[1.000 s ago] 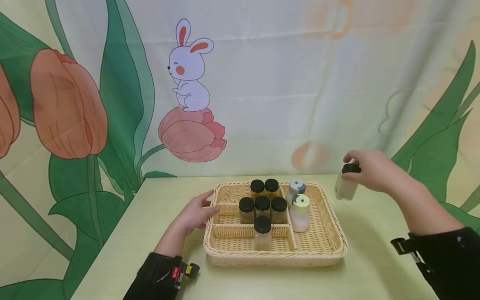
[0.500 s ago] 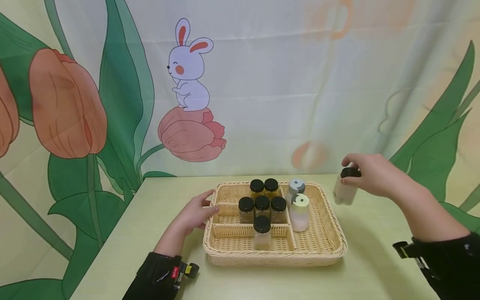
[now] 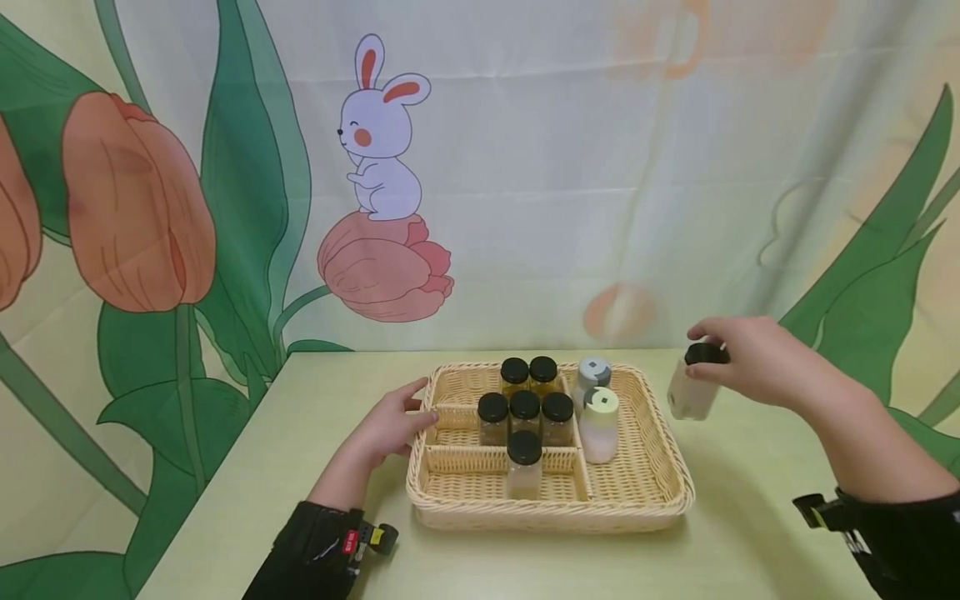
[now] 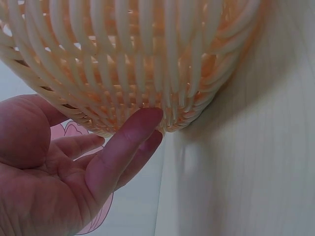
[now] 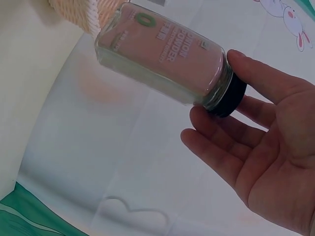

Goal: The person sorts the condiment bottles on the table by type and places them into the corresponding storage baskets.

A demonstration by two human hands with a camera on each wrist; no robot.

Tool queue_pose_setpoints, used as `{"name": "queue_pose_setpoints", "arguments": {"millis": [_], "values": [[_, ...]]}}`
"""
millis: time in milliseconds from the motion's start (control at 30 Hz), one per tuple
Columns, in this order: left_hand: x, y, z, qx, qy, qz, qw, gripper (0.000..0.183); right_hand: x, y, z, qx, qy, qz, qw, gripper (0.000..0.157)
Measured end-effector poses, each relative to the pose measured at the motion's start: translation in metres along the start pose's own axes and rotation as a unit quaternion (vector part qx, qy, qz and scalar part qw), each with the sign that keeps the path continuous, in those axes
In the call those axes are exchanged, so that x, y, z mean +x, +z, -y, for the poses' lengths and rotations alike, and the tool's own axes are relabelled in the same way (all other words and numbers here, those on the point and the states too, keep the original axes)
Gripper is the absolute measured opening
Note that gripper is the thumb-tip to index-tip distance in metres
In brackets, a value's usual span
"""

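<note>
My right hand (image 3: 757, 358) pinches the black cap of a glass spice jar (image 3: 692, 392), raised off the table to the right of the basket. The jar hangs slightly tilted. In the right wrist view, the jar (image 5: 162, 56) holds pale powder and its label reads "POWDER"; thumb and fingers grip the cap. My left hand (image 3: 390, 423) holds the left rim of a divided wicker basket (image 3: 551, 518), thumb over the edge. Close up in the left wrist view, the left hand's fingers (image 4: 123, 147) lie against the basket's woven outer wall (image 4: 133, 54).
Several black-capped jars (image 3: 525, 450) stand in the basket's left compartments. Its right compartment holds a yellow-capped shaker (image 3: 600, 429) and a grey-capped one (image 3: 592, 373). A pale green table (image 3: 247, 500) carries the basket, and a printed rabbit-and-tulip curtain (image 3: 525, 183) hangs behind.
My right hand has come down a little with the spice jar, which stays beside the basket. The left hand and the basket have kept their places.
</note>
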State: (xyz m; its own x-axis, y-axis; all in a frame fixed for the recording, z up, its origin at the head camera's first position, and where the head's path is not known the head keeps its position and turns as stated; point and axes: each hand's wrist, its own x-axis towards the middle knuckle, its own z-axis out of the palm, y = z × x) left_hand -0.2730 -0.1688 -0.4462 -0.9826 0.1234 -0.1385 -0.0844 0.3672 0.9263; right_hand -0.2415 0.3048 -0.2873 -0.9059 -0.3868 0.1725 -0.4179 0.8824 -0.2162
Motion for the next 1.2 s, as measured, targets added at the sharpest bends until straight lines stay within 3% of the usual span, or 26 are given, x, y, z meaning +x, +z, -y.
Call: {"name": "queue_pose_setpoints", "arguments": {"millis": [433, 1200], "values": [[-0.001, 0.0, 0.0, 0.0, 0.001, 0.002, 1.0, 0.071, -0.006, 0.002, 0.008, 0.001, -0.014, 0.002, 1.0, 0.045], [-0.003, 0.001, -0.001, -0.002, 0.016, 0.001, 0.9999, 0.071, -0.015, -0.002, 0.049, 0.037, -0.064, 0.003, 0.997, 0.041]]}}
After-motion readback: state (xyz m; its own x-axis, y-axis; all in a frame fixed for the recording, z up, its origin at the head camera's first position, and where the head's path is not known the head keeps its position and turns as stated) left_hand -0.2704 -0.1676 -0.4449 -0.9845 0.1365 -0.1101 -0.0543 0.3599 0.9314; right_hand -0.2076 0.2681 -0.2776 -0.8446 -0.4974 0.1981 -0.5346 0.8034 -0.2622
